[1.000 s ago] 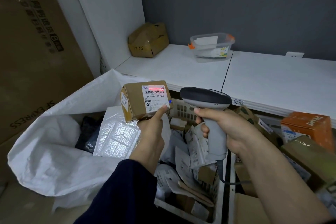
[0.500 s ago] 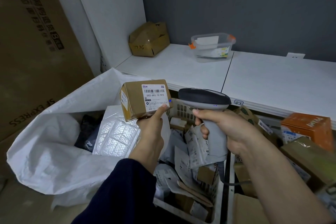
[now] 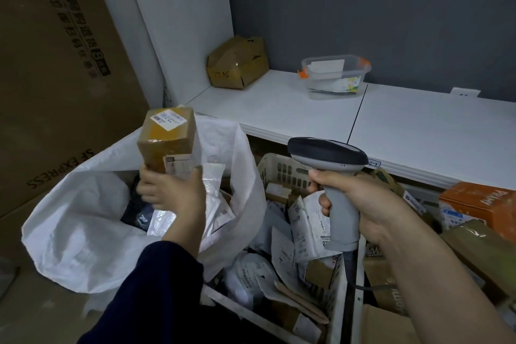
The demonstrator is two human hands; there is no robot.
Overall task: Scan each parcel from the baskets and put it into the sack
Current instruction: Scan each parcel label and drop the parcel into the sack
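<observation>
Here the left hand (image 3: 176,190) grips one cardboard parcel (image 3: 167,139) above the single white sack's (image 3: 69,232) open mouth. The right hand (image 3: 363,204) clasps one grey barcode scanner (image 3: 329,156) over a basket's (image 3: 282,170) far edge.

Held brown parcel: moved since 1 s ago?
Yes. The brown parcel in the left hand swung left of the crumpled carton on the shelf, over the sack.

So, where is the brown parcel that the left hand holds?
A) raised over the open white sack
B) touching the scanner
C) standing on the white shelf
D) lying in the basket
A: the left hand grips the brown parcel from below, over the mouth of the white sack, apart from the scanner in the right hand.
</observation>
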